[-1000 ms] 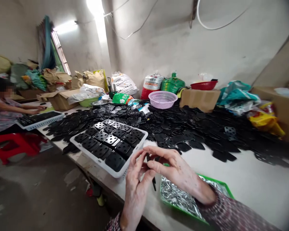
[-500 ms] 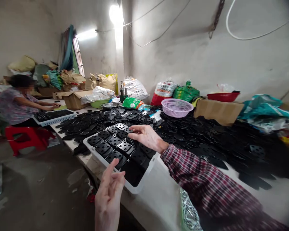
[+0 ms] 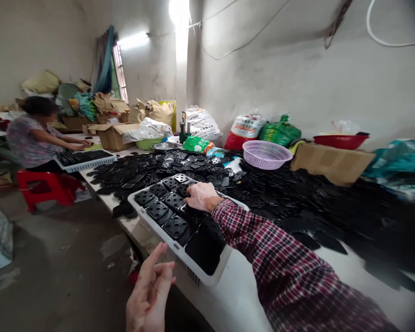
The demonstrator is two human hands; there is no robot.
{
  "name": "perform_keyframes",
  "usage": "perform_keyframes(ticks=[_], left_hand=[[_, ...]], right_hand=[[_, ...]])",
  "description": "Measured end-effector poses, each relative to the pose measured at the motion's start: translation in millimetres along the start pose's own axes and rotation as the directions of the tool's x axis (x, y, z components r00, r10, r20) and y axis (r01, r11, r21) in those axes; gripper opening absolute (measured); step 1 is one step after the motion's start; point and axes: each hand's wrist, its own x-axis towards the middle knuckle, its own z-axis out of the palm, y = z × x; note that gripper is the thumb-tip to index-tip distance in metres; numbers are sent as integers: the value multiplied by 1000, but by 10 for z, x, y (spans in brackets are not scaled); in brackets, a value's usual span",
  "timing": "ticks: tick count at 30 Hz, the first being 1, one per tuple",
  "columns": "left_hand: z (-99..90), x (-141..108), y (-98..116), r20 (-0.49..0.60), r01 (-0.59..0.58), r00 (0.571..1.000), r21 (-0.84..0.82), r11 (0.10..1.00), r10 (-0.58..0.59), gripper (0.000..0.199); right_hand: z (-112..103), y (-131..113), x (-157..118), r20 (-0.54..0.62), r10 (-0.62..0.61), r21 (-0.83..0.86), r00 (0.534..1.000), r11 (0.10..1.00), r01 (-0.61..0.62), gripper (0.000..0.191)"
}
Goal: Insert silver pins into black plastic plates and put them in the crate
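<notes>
My right hand (image 3: 202, 196) rests on the black perforated plates (image 3: 158, 210) in a white plastic tray (image 3: 162, 239), its fingers bunched at the far side. A plaid sleeve (image 3: 280, 263) covers that forearm. My left hand (image 3: 148, 290) hangs in the air at the bottom of the view, just off the tray's near corner. Its fingers are apart, and nothing shows in it. The plates lie in rows in the tray, and my right forearm hides part of them. A wide spread of loose black plates (image 3: 283, 198) covers the white table (image 3: 238, 281) beyond the tray.
A seated co-worker (image 3: 34, 138) on a red stool (image 3: 44, 186) works at a second white tray (image 3: 85, 160) at the table's far end. A pink basket (image 3: 265, 154), a cardboard box (image 3: 332, 163) and several sacks (image 3: 245, 127) stand along the back wall.
My head has turned left, and the green tray of silvery pieces has left the view. My right hand has come down onto the plates, and my left hand has dropped lower.
</notes>
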Motion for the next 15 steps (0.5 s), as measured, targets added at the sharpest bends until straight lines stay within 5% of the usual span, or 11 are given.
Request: perform_keyframes(ticks=[8,15], left_hand=[[1,4,-52,-12,2,1000,1,1000,-2,47],[26,-19,-115,18,3,1000,-22,1000,-2,49]], right_hand=[[-1,-3,-22,7,26,-33,1000,999,-25,32],[-200,258,-199,-2,54,8,999,999,-54,28]])
